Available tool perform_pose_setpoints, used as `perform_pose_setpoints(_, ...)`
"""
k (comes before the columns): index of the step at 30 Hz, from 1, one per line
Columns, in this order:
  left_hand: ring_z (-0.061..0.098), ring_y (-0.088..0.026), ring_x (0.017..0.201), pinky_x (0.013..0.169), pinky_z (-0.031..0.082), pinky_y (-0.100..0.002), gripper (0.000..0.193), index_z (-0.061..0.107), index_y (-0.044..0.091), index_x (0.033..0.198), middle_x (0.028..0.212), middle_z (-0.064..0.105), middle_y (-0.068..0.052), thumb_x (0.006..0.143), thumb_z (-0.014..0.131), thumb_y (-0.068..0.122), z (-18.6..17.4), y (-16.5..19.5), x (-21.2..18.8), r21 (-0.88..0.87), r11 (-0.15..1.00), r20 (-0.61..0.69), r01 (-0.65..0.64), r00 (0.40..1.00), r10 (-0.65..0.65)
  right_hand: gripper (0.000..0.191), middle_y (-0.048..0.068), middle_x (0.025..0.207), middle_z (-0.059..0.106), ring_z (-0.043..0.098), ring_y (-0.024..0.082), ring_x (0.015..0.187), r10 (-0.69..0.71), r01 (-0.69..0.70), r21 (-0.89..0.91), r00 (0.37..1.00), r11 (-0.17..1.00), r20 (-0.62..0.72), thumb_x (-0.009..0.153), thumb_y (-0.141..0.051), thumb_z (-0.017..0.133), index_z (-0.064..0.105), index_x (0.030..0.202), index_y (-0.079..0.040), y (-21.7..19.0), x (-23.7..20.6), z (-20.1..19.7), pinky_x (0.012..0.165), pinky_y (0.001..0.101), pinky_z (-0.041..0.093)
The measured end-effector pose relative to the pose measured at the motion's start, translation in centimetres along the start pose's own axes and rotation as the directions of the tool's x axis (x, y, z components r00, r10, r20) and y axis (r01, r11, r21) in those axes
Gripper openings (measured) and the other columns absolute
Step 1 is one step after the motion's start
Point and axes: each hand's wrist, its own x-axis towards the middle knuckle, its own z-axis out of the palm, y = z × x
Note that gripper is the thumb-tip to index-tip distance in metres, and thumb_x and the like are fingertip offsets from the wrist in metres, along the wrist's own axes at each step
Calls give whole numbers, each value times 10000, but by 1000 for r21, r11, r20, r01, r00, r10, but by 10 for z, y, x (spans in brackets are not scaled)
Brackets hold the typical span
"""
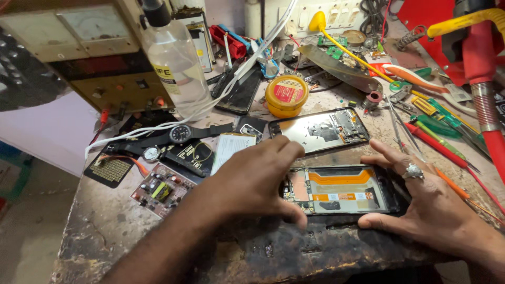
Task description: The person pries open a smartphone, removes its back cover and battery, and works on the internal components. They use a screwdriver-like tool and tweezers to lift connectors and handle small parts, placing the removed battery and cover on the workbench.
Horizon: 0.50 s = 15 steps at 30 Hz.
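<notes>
An opened phone body (342, 190) lies flat on the worn workbench (158, 236), its orange flex cable and circuit board exposed. My left hand (258, 179) rests on its left end, fingers curled over the edge and thumb at the near corner. My right hand (421, 202), wearing a silver ring, cups the phone's right end with the thumb along the near edge. Just behind the phone lies a separate phone frame with a shiny back plate (321, 130).
A clear plastic bottle (176, 63), a yellow round tin (286, 94), a wristwatch (181, 134), loose circuit boards (160, 190) and a dark phone (241, 89) crowd the left and back. Screwdrivers and tweezers (436, 131) lie at the right, beside a red tool stand (481, 68).
</notes>
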Motion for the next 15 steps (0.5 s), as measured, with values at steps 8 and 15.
perform_pose_setpoints(8,503,-403,1282,1084,389,-462,1375,294,-6,1541,1368,537,-234,457,976,496,5,0,-2,78,982,-116,-171,977,179,1275,23,1305,702,666,223,1207,140,-154,-110,982,982,-123,463,-435,969,316,1525,-165,-2,-7,3,1060,381,497)
perform_pose_setpoints(15,506,-385,1319,1064,451,-493,1403,198,15,1574,1486,434,-279,533,969,555,4,-11,0,-163,970,-255,-180,958,135,1109,128,1338,630,628,234,1263,47,-11,105,937,994,-346,493,-239,965,355,1402,-68,-4,-9,6,1108,388,489)
